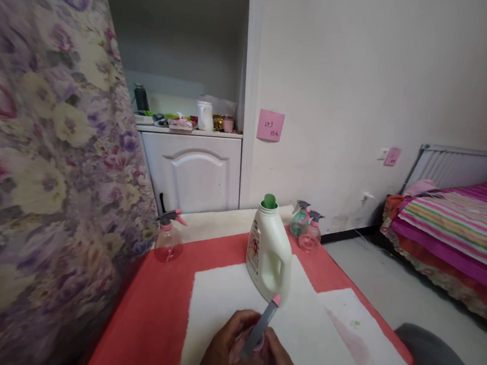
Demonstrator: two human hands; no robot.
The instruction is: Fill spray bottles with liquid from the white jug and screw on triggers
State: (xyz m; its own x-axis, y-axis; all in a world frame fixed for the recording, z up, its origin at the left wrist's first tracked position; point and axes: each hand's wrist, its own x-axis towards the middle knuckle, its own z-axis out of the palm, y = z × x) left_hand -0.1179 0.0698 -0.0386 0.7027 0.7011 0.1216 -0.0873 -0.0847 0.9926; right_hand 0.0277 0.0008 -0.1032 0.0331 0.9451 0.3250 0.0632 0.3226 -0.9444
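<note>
Near the front edge of the table, my left hand and my right hand are both closed around a small spray bottle. Its grey spray head has a pink nozzle tip that points away from me. The bottle's body looks pink and see-through, mostly hidden by my fingers. Just beyond my hands a large pale-green detergent jug stands upright, its cap off and a green spout showing at the mouth.
One pink spray bottle stands at the back left, another pink one and a green one at the back right. White paper sheets lie on the red tabletop; the right sheet has a pinkish stain. A floral curtain hangs left.
</note>
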